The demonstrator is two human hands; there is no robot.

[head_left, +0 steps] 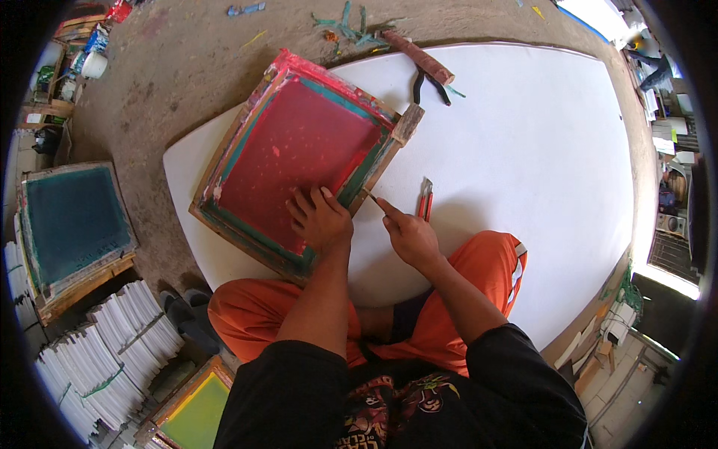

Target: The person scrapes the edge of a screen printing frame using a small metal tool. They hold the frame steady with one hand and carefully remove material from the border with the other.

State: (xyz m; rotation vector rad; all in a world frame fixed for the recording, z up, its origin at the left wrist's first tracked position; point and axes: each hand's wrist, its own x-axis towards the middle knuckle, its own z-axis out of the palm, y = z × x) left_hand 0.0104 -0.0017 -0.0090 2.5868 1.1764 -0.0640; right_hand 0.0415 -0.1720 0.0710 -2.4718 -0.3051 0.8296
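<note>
A screen-printing frame (299, 150) with red mesh and a green-and-red stained wooden border lies tilted on a white board (523, 150) before me. My left hand (323, 218) rests on the mesh near its lower right edge, fingers spread. In my right hand (410, 233) is a thin pointed tool (370, 195), its tip against the frame's right side; its exact kind is too small to tell. A red-handled utility knife (425, 200) lies just beyond my right hand. At the frame's upper right corner sits a small wooden block (407, 125).
Pliers (431, 88) with black handles and a reddish wooden stick (420, 57) lie at the board's far edge, with green strips (351, 26) beyond. Left of the board are a dark green screen frame (77, 218), stacked white sheets (108, 352) and a yellow-green screen (196, 411).
</note>
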